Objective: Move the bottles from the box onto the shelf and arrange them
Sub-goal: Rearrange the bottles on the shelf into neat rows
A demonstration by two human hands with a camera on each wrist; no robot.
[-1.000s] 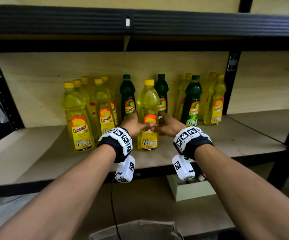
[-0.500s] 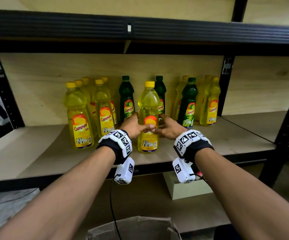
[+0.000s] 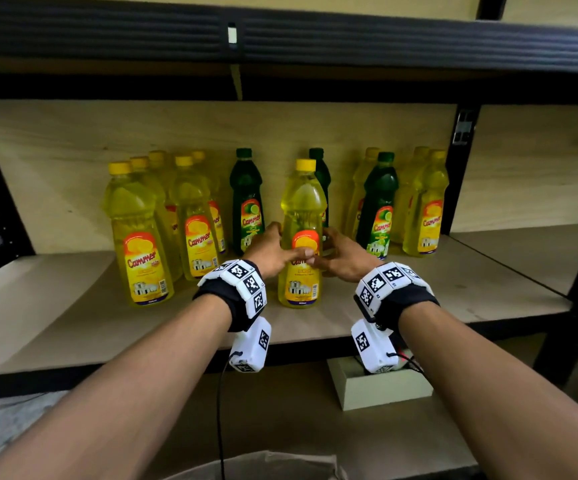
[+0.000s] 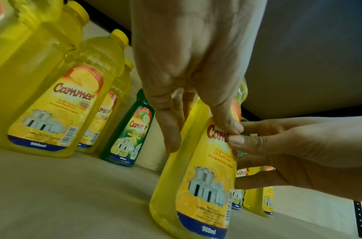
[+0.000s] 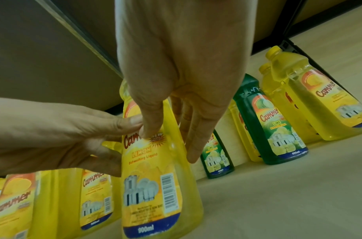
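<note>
A yellow Cammer lemon bottle [image 3: 302, 206] with a yellow cap stands upright on the wooden shelf [image 3: 72, 323], in front of the back row. My left hand [image 3: 273, 249] grips its left side and my right hand [image 3: 339, 256] grips its right side. Both thumbs meet on the front label [image 4: 208, 182], as the right wrist view also shows on the same bottle [image 5: 155, 177]. The fingers curve round behind it. Two dark green lime bottles [image 3: 246, 202] stand behind, one half hidden by the held bottle.
Several yellow bottles [image 3: 138, 237] cluster at the left. At the right stand another green bottle [image 3: 379, 202] and more yellow ones [image 3: 426, 209]. A black upright [image 3: 460, 168] bounds the bay. A pale box [image 3: 381, 389] lies below the shelf, and a brown box edge [image 3: 263, 465] is at the bottom.
Both hands keep their hold on the yellow bottle, which stays in about the same spot on the shelf. Only the head view has shifted slightly.
</note>
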